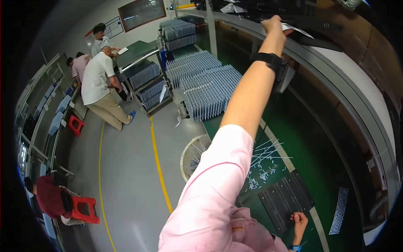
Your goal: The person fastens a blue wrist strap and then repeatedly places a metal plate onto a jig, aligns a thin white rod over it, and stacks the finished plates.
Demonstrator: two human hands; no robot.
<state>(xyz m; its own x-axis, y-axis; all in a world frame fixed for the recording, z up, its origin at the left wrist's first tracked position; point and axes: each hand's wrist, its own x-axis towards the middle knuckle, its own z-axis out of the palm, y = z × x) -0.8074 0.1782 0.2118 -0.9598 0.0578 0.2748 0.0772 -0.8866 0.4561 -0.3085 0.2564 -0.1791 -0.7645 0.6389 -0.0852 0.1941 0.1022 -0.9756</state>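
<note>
A: Containers first! A round pale bin [183,158] stands on the floor beside the left edge of the green counter [321,168]. What's inside?

B: Thin rods, by the look of it, though the pink sleeve [218,164] cuts right across its right side.

A: And the green-topped cart [138,52] beyond?

B: Two shelves loaded with blue-grey racks! More racks [210,90] crowd the counter's far-left part.

A: Now the hands! Left hand [275,26] way up at the ledge [247,26] on the upper right, fingers bent by a white sheet [300,31]. Is it gripping?

B: Can't tell; the sheet juts out just beside the fingers. That long bare forearm blocks a good stretch of counter.

A: Right hand [299,220]?

B: Loosely curled at the lower right corner of the black board [286,200]; whether it pinches anything, I can't say. The board sits toward the counter's near end.

A: Beyond it, small pale pieces [262,174] lie scattered, with long slim rods [270,150] fanned across one another!

B: Textures: the board is flat, dark and grooved, the racks stand in comb-like rows, and right of the board lies a narrow, curved-looking perforated strip [339,211].
</note>
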